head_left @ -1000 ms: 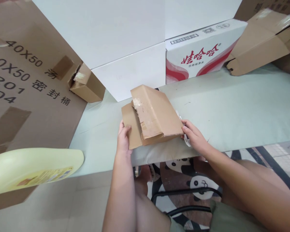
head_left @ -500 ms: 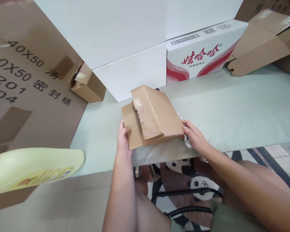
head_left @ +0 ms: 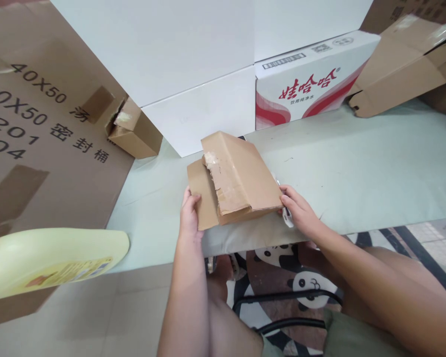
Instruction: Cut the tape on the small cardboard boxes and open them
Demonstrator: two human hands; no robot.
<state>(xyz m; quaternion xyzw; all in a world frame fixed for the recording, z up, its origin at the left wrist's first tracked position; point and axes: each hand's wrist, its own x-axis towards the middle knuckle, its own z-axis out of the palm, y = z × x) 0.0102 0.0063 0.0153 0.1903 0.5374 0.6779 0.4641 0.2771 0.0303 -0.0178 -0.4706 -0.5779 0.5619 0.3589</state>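
Note:
A small brown cardboard box is held tilted over the front of the bench, with a torn taped edge and an opened flap on its left side. My left hand grips that flap, thumb on the near face and the other fingers behind it. At the box's right corner, my right hand is closed on the cardboard. A small white object pokes out beneath the right fingers; its kind is mostly hidden by the hand. The inside of the box cannot be seen.
Pale green cloth covers the bench. Large white boxes and a red-and-white water carton stand behind. Brown cartons lie far right. To the left are a big printed carton, a small open box and a yellow bottle.

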